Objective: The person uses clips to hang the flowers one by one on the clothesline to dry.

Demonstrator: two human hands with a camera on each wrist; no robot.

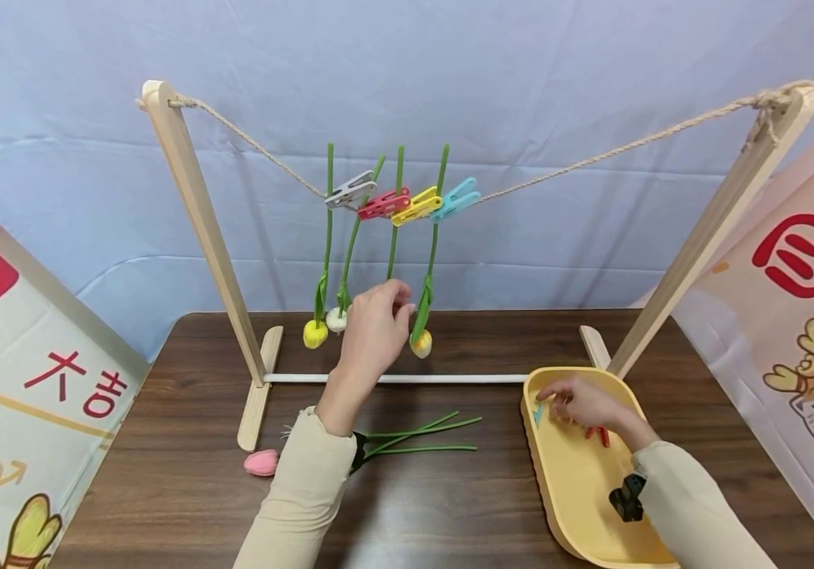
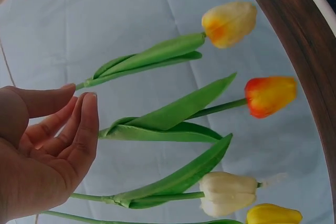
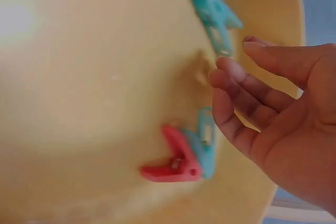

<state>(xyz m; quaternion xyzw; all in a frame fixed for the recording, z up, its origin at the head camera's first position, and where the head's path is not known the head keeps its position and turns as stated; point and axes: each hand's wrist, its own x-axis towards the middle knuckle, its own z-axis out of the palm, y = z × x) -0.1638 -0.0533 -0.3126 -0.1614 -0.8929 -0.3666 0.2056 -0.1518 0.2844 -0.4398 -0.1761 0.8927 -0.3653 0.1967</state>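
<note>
My left hand is among several hanging tulips, its fingers slightly bent. In the left wrist view, its thumb and fingertips are right at the stem of the pale orange-tinged tulip. Beside that hang a red-orange tulip, a white tulip and a yellow tulip. Grey, red, yellow and blue clothespins clip the stems to a rope. Inside the yellow tray, my right hand reaches with parted fingers towards a teal clothespin.
A red clothespin lies against another teal clothespin in the tray. Wooden posts hold up the sagging rope, with a white bar low between them. A pink tulip and loose green stems lie on the table.
</note>
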